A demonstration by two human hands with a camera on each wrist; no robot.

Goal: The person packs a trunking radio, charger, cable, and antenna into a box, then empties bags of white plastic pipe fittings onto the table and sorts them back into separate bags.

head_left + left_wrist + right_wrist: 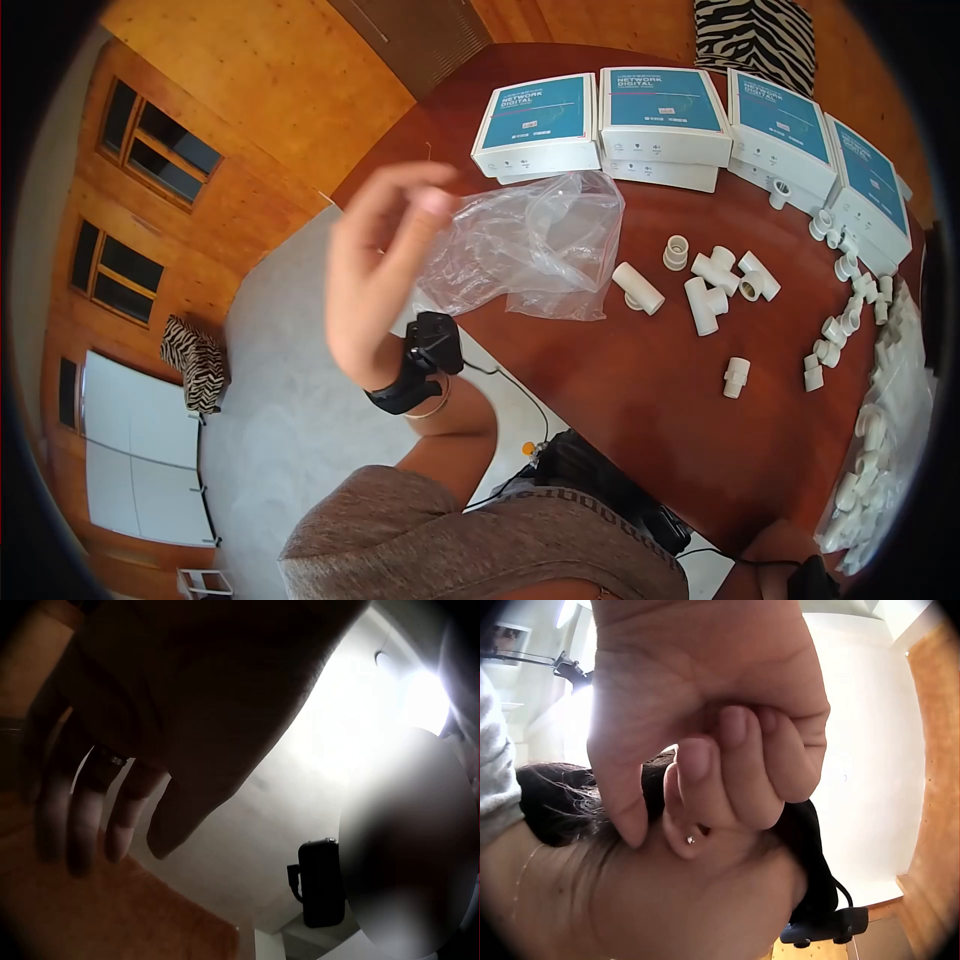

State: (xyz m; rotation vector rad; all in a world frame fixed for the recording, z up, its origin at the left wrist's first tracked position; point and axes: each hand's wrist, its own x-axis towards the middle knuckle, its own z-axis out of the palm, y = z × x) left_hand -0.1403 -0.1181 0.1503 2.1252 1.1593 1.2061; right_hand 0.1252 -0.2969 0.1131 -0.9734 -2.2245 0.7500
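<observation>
My left hand [380, 280] is raised in the head view, blurred, with nothing in it. Its thumb and fingers are loosely bent, and it overlaps the left end of a clear plastic bag [545, 245] lying on the table. From the left wrist it appears dark, fingers hanging almost straight, a ring [112, 759] on one of them. My right hand [712, 682] shows only in the right wrist view, close by an ear [690, 836] with a stud earring and dark hair [551, 795]. Its fingers are curled in toward the palm; the thumb points down, apart from them.
White pipe fittings [646, 290], several of them tees, lie loose on the red-brown table [600, 400]. Blue-and-white boxes [665, 105] line its far edge. At the right, a clear bag [905, 350] holds many fittings. A cable [530, 390] runs from the left wrist camera.
</observation>
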